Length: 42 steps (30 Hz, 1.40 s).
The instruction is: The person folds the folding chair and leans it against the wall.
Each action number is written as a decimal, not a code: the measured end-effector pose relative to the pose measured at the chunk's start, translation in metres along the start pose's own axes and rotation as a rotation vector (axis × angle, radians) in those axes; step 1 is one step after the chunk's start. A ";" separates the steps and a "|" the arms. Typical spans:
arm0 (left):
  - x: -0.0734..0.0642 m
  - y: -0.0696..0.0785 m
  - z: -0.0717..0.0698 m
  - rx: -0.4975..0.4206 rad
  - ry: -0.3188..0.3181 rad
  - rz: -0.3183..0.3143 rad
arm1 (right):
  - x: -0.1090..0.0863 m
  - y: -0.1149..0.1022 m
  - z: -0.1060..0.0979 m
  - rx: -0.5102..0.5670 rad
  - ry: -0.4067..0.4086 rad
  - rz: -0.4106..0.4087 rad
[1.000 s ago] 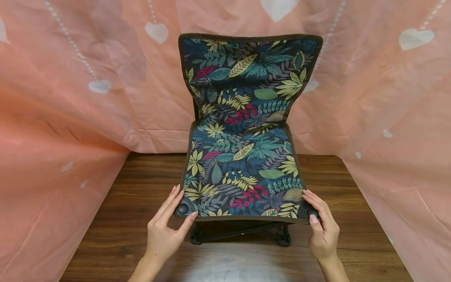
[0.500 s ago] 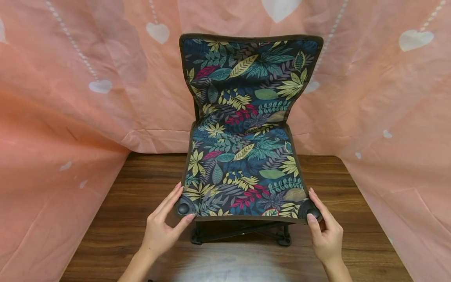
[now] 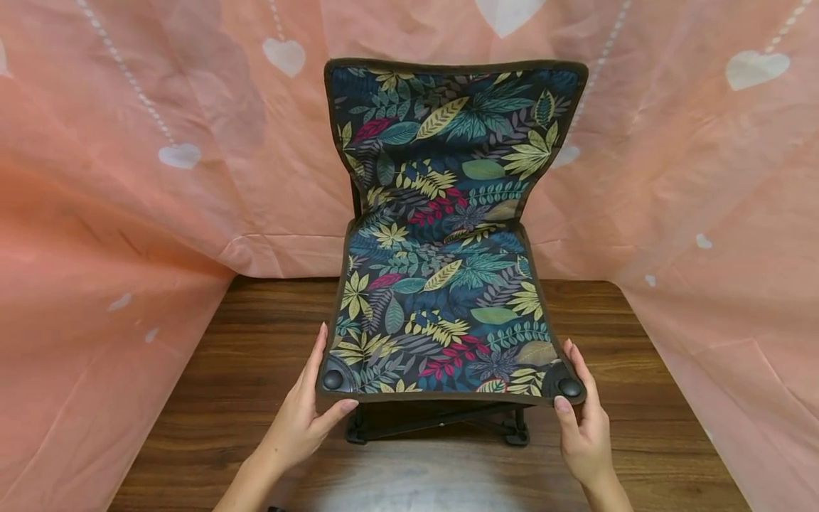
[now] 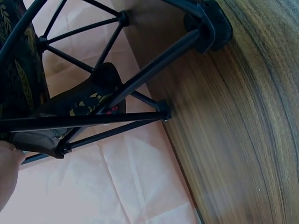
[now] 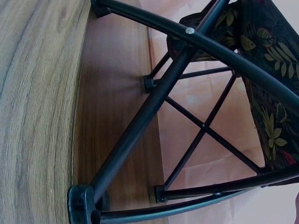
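A small folding chair [image 3: 441,299] with dark leaf-print fabric and brown edging stands unfolded, its backrest at the far side. My left hand [image 3: 303,402] is at the seat's front left corner, fingers straight along the side and thumb at the front edge. On the opposite front corner, my right hand [image 3: 586,419] lies the same way, thumb tip against the edge. Black corner caps [image 3: 333,380] show uncovered at both corners. Crossed dark tubes [image 5: 140,121] under the seat appear in the right wrist view. In the left wrist view, part of my hand [image 4: 7,170] shows beside the frame [image 4: 149,70].
The chair's feet [image 3: 517,432] stand on a brown wood-grain surface [image 3: 243,370]. Pink cloth [image 3: 128,213] printed with white hearts hangs behind it and on both sides. A small dark object [image 3: 276,509] peeks in at the bottom edge, too little of it visible to name.
Both thumbs have slid off the top of the front corners down to the front edge, uncovering the black caps. The hands have shifted slightly outward. The chair stays in place.
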State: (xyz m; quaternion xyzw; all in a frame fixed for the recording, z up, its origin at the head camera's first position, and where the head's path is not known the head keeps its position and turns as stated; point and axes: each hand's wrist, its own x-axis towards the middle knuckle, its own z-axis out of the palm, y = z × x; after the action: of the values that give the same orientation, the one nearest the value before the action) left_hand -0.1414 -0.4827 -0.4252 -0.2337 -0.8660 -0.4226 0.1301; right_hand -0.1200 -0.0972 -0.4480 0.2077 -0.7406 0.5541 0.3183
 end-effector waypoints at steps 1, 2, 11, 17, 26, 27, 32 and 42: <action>0.000 0.000 0.000 0.001 -0.001 0.003 | 0.000 0.000 0.000 0.026 -0.007 -0.001; 0.000 -0.001 0.000 0.001 -0.002 0.007 | 0.000 0.000 -0.001 0.053 -0.015 -0.002; 0.001 -0.001 0.004 0.006 0.006 0.011 | 0.001 0.003 -0.005 0.062 -0.065 -0.012; 0.004 0.003 0.003 0.016 0.015 0.008 | 0.004 0.004 -0.004 -0.078 -0.063 -0.038; 0.009 0.003 0.006 0.052 0.082 0.081 | 0.009 -0.001 -0.005 -0.183 -0.041 -0.016; 0.010 0.003 0.007 0.057 0.085 0.075 | 0.010 -0.002 -0.005 -0.194 -0.042 -0.020; 0.013 0.011 0.006 0.061 0.084 0.025 | 0.018 -0.010 -0.006 -0.250 -0.057 -0.027; 0.021 0.018 0.006 0.042 0.120 0.058 | 0.031 -0.015 -0.006 -0.334 -0.070 -0.057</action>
State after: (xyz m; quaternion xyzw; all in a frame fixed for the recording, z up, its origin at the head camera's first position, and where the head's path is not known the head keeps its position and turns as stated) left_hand -0.1503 -0.4616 -0.4080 -0.2302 -0.8581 -0.4136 0.1988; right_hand -0.1306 -0.0944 -0.4145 0.1919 -0.8267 0.4067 0.3381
